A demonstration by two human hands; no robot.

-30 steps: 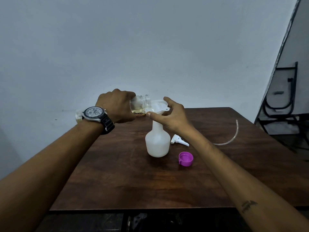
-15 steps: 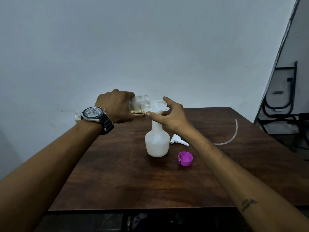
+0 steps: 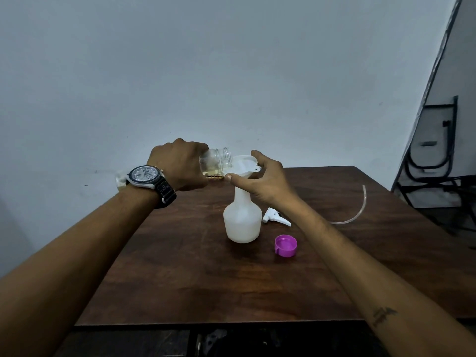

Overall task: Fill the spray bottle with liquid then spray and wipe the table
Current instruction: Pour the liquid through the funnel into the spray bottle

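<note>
From my remote seat: the left hand (image 3: 180, 167), a watch (image 3: 148, 177) on its wrist, grips a clear bottle (image 3: 216, 161) tipped on its side, its mouth over a white funnel (image 3: 244, 163). A little yellowish liquid lies inside the bottle. The right hand (image 3: 262, 181) curls thumb and fingers round the funnel, which sits in the neck of the white spray bottle (image 3: 242, 220), upright mid-table (image 3: 180, 266). Just right of it lie the trigger head (image 3: 275, 219), a purple cap (image 3: 286, 245) and a clear tube (image 3: 358, 210).
</note>
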